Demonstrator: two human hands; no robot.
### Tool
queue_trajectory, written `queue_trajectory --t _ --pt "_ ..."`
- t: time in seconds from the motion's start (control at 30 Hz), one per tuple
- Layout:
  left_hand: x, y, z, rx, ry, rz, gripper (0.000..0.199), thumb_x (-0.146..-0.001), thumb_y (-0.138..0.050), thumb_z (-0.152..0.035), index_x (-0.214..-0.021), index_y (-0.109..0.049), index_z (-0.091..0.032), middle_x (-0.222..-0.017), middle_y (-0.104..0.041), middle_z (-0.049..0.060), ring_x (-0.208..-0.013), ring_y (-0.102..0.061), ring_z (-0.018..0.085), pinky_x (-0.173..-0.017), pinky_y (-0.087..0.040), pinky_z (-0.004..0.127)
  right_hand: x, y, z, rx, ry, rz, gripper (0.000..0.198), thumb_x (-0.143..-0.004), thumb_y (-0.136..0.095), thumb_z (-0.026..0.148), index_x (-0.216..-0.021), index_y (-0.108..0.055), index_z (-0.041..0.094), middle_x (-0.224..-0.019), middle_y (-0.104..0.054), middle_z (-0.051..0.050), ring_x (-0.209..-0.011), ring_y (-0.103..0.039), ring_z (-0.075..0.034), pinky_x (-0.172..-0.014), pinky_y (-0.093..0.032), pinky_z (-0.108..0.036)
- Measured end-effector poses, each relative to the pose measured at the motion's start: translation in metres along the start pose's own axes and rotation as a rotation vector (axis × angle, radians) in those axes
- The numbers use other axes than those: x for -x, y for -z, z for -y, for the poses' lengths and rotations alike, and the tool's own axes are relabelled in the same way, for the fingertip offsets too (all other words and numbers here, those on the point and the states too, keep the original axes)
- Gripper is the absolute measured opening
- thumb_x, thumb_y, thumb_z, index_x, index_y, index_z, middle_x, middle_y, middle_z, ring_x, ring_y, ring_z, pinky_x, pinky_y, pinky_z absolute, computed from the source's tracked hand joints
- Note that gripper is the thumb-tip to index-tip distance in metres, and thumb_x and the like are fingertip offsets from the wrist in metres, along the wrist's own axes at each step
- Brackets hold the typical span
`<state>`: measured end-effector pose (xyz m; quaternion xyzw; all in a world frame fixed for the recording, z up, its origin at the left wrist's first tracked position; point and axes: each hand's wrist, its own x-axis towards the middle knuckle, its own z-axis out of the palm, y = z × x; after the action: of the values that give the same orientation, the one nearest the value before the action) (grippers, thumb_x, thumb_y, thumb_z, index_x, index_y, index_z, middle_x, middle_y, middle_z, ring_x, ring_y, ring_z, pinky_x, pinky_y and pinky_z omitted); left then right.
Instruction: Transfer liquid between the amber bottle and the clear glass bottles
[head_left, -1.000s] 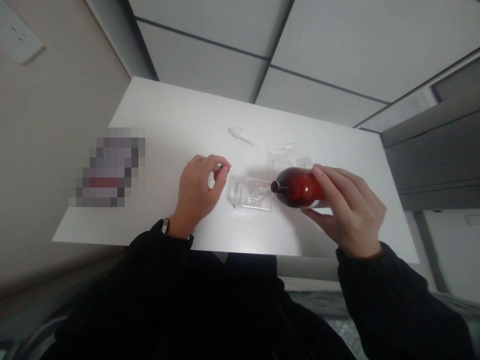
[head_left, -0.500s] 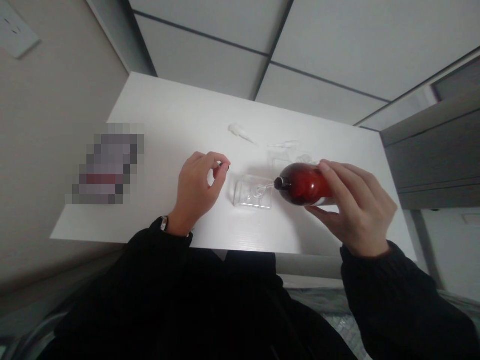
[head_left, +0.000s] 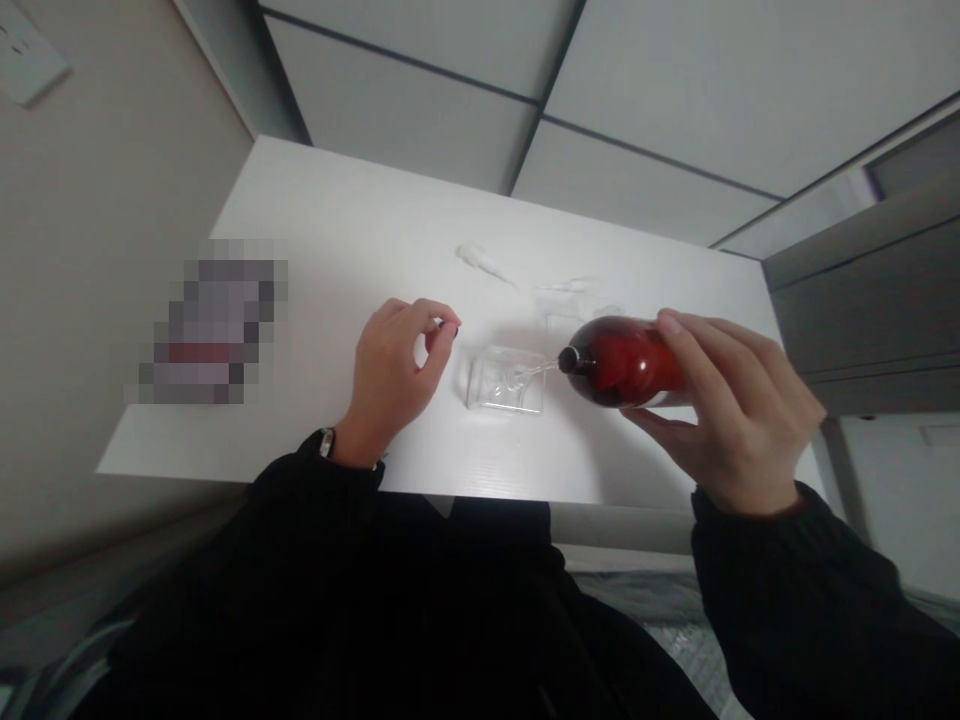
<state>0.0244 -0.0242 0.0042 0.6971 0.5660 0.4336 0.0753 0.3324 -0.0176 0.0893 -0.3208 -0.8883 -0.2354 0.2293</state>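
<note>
My right hand [head_left: 742,410] is closed around an amber-brown bottle [head_left: 626,355] with a dark neck, tilted so its mouth points left. From the mouth a thin stream of clear liquid [head_left: 546,366] runs into a small clear box [head_left: 514,408] on the table. The box stands between my hands and looks transparent and shallow. My left hand [head_left: 390,365] is to the left of the box, thumb and forefinger pinched on a small dark cap [head_left: 450,328], most of it hidden by the fingertips.
The white table [head_left: 337,220] reaches back to grey-white panels. Behind the box lie a small pale, thin-stemmed object [head_left: 480,260] and some clear plastic pieces [head_left: 564,305], partly hidden by the bottle. A blurred-out item [head_left: 214,325] lies at the left edge, near the wall.
The bottle and my right hand have shifted slightly right, and its mouth is farther from the box. The liquid stream looks longer. My left hand keeps its pinch.
</note>
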Motion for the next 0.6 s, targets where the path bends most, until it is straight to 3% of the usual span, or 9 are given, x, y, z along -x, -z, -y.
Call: queue_trajectory --t 0.17,0.6 --pt "0.0 -0.001 0.001 0.016 -0.007 -0.01 0.012 -0.101 -0.055 -0.02 -0.097 -0.065 -0.025 -0.083 -0.07 0.0 -0.081 -0.061 0.02 -0.079 -0.046 0.038 -0.004 0.005 0.0 0.042 0.01 0.034 0.084 -0.088 -0.084 0.032 -0.161 -0.046 0.014 -0.133 -0.072 -0.017 -0.119 -0.072 -0.031 -0.097 -0.063 -0.041" --pt "0.0 -0.001 0.0 0.008 -0.017 -0.022 0.012 -0.102 -0.055 -0.02 -0.097 -0.066 -0.024 -0.084 -0.072 0.0 -0.08 -0.061 0.02 -0.078 -0.047 0.038 -0.012 0.005 -0.004 0.074 0.064 -0.057 0.078 -0.074 -0.094 0.035 -0.139 -0.064 0.004 -0.123 -0.075 -0.021 -0.108 -0.075 -0.033 -0.092 -0.064 -0.04"
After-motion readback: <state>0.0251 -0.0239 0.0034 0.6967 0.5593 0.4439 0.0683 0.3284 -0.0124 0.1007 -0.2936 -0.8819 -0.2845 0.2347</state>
